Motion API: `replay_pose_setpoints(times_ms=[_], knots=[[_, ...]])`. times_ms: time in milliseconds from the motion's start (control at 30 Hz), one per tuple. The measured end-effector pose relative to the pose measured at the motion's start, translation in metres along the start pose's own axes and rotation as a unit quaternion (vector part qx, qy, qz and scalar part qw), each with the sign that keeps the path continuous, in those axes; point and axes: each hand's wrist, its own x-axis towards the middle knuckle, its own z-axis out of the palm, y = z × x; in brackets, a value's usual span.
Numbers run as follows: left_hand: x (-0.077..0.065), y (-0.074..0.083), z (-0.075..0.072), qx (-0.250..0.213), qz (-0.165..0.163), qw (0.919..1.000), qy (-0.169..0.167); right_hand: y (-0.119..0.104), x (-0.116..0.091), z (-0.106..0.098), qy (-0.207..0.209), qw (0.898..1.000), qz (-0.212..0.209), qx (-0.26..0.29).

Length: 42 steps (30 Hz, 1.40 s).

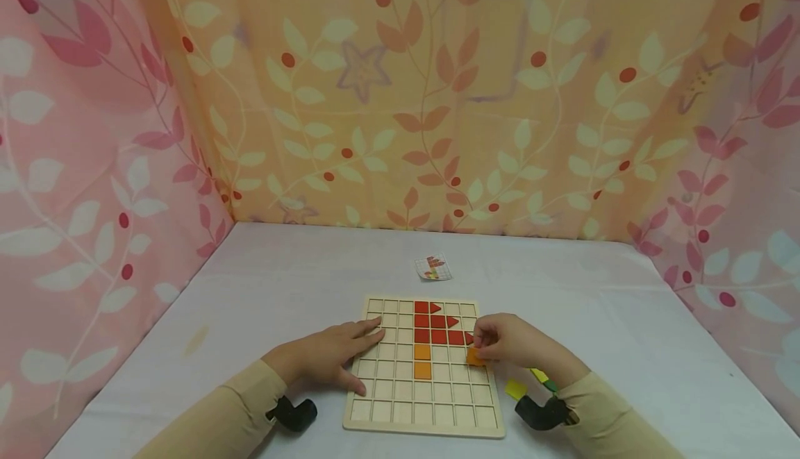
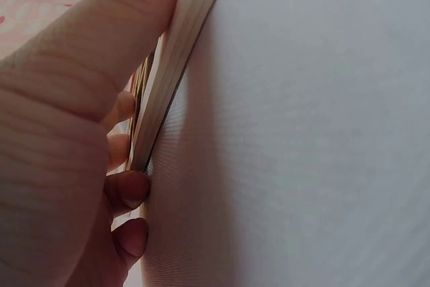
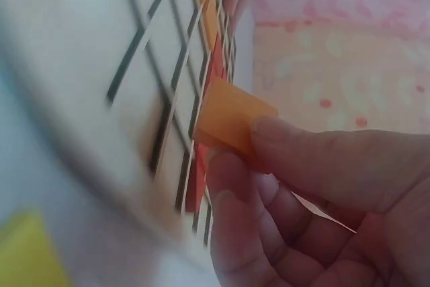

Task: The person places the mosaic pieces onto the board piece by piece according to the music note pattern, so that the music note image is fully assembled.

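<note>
Leafy curtains [image 1: 375, 119] are enclosing a white-topped table [image 1: 281, 271] on three sides, making this place look like a small screened-off booth. They are hiding whatever kind of room is lying beyond.

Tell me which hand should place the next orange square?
Probably the right hand: it pinches an orange piece near the right edge of the board, while the left hand rests on the left edge.

One board [image 1: 406, 413], one card [image 1: 432, 269], three orange tiles [image 1: 422, 370]
</note>
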Motion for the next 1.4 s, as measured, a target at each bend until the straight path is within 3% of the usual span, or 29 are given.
replay_pose_setpoints(times_ms=[267,567,1100,1400], knots=[[0.001,0.000,0.000,0.000,0.000,1.0000,-0.001,-0.022,0.020,0.024,-0.019,0.998,-0.054,-0.015],[0.002,-0.004,0.003,-0.005,-0.002,1.0000,0.002,-0.040,0.026,0.047,-0.029,0.995,-0.091,-0.017],[0.000,-0.004,0.003,-0.011,-0.001,0.9999,0.001,-0.047,0.026,0.060,-0.066,0.995,-0.071,0.009],[0.001,-0.003,0.002,-0.010,-0.003,0.9999,0.000,-0.048,0.026,0.060,-0.052,0.996,-0.069,-0.002]])
